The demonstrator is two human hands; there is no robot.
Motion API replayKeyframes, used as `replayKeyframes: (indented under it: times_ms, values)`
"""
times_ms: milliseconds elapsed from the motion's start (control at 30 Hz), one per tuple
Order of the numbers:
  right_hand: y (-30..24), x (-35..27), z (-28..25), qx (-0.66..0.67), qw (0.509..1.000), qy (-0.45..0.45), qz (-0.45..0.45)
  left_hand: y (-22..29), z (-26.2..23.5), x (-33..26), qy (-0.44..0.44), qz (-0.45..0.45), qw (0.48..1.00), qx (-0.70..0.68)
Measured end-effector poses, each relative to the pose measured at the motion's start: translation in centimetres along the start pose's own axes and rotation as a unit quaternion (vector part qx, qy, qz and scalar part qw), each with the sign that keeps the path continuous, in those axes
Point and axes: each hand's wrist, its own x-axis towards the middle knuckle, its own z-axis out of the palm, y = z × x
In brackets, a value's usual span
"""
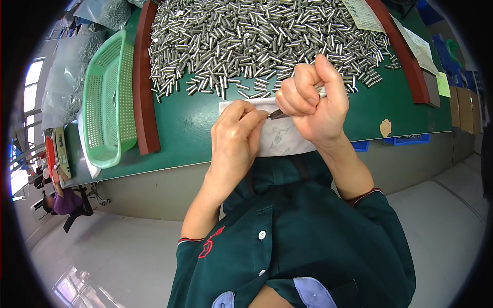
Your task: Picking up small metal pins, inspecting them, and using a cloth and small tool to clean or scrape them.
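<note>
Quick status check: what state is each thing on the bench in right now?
Left hand: fingertips pinched at the tip of a small tool.
Right hand: fisted, grip shut on the small tool.
Metal pins: loose, heaped across the green mat.
Green basket: lying beside the mat, contents unclear.
White sheet: flat under the hands.

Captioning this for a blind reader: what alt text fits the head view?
Two bare hands meet over a white sheet on a green table: the right hand is fisted around a thin tool, the left hand pinching at its tip. Behind lies a heap of small metal pins.
</note>
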Motion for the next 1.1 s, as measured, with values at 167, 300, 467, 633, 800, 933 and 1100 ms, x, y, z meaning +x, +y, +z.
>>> replayKeyframes:
  times_ms: [167,300,467,633,800,933,1100]
  values:
    - [0.2,0.0,0.1,-0.037,0.999,0.013,0.011,-0.1,0.1,0.2,0.001,0.006,1.000,-0.001]
    - [0.2,-0.2,0.4,-0.038,0.999,0.030,0.018,0.0,0.0,-0.1,0.005,0.017,1.000,0.002]
    - [0.0,-0.2,-0.1,0.031,0.999,0.020,0.013,0.1,-1.1,0.2,0.026,-0.070,0.985,-0.157]
    - [0.1,-0.6,-0.3,0.038,0.998,0.043,0.016,-3.1,-3.3,-0.7,0.036,-0.294,0.741,-0.603]
    - [0.0,-0.6,-0.1,0.022,0.998,0.058,0.009,-5.3,-4.4,-1.1,0.072,-0.300,0.702,-0.642]
    - [0.0,-0.4,-0.1,0.027,0.998,0.048,0.012,-5.5,-4.7,-1.3,0.074,-0.307,0.716,-0.623]
    - [0.0,-0.3,0.0,0.007,0.998,0.054,0.007,-6.0,-5.8,-1.1,0.127,-0.271,0.734,-0.610]
